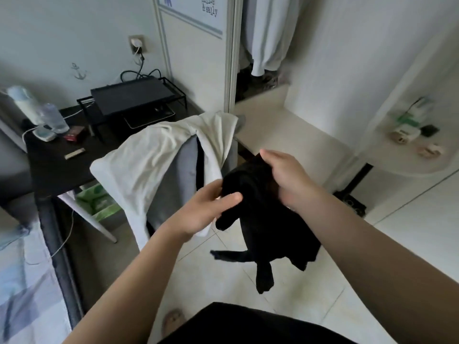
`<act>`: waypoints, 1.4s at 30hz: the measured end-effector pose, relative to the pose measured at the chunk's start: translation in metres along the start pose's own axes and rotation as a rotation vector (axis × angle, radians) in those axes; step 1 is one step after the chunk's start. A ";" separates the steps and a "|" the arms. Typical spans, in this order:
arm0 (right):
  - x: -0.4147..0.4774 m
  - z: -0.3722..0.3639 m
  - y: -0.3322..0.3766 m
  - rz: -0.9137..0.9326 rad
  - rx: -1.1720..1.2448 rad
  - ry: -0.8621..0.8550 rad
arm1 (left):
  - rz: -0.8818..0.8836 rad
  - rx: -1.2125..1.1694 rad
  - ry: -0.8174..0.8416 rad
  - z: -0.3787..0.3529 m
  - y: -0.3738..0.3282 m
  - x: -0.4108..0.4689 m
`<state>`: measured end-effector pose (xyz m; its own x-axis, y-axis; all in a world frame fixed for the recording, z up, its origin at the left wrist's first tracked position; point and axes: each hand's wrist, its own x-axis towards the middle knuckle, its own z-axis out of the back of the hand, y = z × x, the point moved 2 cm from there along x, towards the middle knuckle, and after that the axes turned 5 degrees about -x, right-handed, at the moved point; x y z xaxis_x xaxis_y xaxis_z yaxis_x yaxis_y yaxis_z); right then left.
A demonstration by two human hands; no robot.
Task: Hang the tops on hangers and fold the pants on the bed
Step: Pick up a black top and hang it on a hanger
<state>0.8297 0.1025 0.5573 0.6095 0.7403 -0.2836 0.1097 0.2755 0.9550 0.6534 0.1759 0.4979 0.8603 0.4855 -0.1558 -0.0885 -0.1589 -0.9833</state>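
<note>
Looks barely begun: black garment point(268, 219) gripped mid-air by left hand point(206, 209) and right hand point(285, 177) (fingers point(232, 197) curled into cloth), white top point(154, 155) draped over chair point(173, 180), unhung.

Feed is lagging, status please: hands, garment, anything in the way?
Grip: left hand and right hand both on the black garment, bunched, hanging free. Beyond it, white garment draped over the chair. No hanger in view.
</note>
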 end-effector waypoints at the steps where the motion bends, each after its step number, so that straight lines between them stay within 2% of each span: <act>1: 0.004 0.006 0.006 -0.030 0.084 0.009 | -0.015 -0.007 0.025 -0.011 0.001 0.007; 4: 0.017 0.020 0.022 -0.077 0.258 0.044 | -0.066 0.010 -0.093 -0.034 0.004 0.034; 6: 0.025 0.029 0.032 -0.077 0.308 0.047 | -0.141 0.125 -0.191 -0.034 -0.004 0.054; 8: 0.035 0.039 0.042 -0.075 0.346 0.014 | -0.208 0.227 -0.195 -0.029 -0.018 0.072; 12: 0.056 0.059 0.059 -0.080 0.437 -0.112 | -0.275 0.229 -0.151 -0.019 -0.050 0.104; 15: 0.076 0.067 0.071 -0.060 0.427 -0.158 | -0.241 0.023 -0.112 -0.008 -0.075 0.133; 18: 0.101 0.071 0.079 -0.038 0.272 -0.183 | -0.269 -0.107 -0.107 0.012 -0.113 0.166; 22: 0.126 0.059 0.101 0.120 -0.129 -0.168 | -0.378 0.019 -0.090 0.031 -0.174 0.207; 26: 0.130 0.018 0.133 0.344 -0.187 0.113 | -0.528 0.217 0.127 0.044 -0.227 0.233; 27: 0.135 0.007 0.137 0.374 -0.225 0.109 | -0.551 0.274 0.187 0.049 -0.240 0.238; 30: 0.157 -0.017 0.138 0.420 -0.352 -0.127 | -0.585 0.416 0.280 0.068 -0.273 0.258; 32: 0.174 -0.021 0.132 0.392 -0.387 -0.235 | -0.616 0.440 0.261 0.081 -0.290 0.271; 38: 0.220 0.012 0.088 0.145 -0.664 -0.349 | -0.742 0.396 0.142 0.101 -0.321 0.301; 42: 0.227 0.042 0.088 0.030 -0.856 -0.461 | -0.704 0.180 0.001 0.107 -0.329 0.323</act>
<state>1.0112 0.2691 0.5807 0.8705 0.4916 -0.0240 -0.4079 0.7478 0.5238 0.9068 0.4768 0.7612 0.7441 0.4196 0.5200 0.4052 0.3354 -0.8505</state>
